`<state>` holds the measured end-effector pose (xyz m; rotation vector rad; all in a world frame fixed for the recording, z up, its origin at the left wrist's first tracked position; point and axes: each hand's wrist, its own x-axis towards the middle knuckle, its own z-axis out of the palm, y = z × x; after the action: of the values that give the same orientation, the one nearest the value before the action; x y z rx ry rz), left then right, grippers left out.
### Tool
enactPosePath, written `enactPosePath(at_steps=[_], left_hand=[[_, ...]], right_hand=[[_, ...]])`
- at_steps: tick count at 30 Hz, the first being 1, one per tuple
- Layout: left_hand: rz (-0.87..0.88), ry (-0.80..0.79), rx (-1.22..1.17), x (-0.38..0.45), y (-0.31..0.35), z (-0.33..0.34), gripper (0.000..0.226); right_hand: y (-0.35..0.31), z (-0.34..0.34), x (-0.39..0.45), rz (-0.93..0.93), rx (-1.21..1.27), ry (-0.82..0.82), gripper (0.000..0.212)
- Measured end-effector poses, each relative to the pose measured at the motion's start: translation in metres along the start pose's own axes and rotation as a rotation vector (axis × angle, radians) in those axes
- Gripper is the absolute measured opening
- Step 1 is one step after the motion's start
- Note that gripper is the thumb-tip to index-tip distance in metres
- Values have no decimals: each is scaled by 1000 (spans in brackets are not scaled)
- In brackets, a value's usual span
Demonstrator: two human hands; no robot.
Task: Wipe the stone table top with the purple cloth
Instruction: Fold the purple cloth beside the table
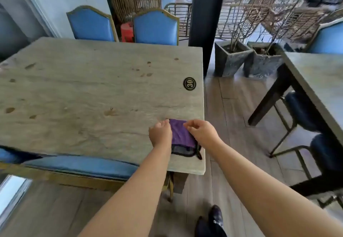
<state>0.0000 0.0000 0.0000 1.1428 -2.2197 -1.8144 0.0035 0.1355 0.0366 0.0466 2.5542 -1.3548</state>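
The stone table top [89, 92] fills the left and centre, marked with scattered dark spots. Two blue chairs [156, 27] stand at its far edge. The purple cloth [181, 134] lies folded flat at the table's near right corner, with a round number disc [189, 83] farther along that right edge. The left hand [160, 133] rests on the cloth's left edge, fingers curled; whether it grips is unclear. The right hand [202, 132] is loosely curled over the cloth's right side, pinching nothing visible
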Motion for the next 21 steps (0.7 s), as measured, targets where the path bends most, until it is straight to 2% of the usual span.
enactPosePath(at_steps=[4, 6, 11, 15, 18, 21], left_hand=[[165, 57, 305, 14, -6, 12, 33], [178, 76, 378, 23, -13, 19, 38], [113, 148, 422, 38, -16, 35, 42], [51, 87, 470, 48, -13, 40, 33], [164, 23, 504, 51, -12, 36, 33], [285, -57, 376, 42, -11, 25, 24]], right_hand=[[6, -9, 41, -58, -128, -123, 25], [10, -13, 64, -88, -160, -195, 28], [21, -13, 118, -144, -267, -345, 31], [31, 0, 146, -180, -353, -485, 36], [38, 5, 154, -291, -447, -542, 46], [39, 4, 156, -391, -497, -556, 42]])
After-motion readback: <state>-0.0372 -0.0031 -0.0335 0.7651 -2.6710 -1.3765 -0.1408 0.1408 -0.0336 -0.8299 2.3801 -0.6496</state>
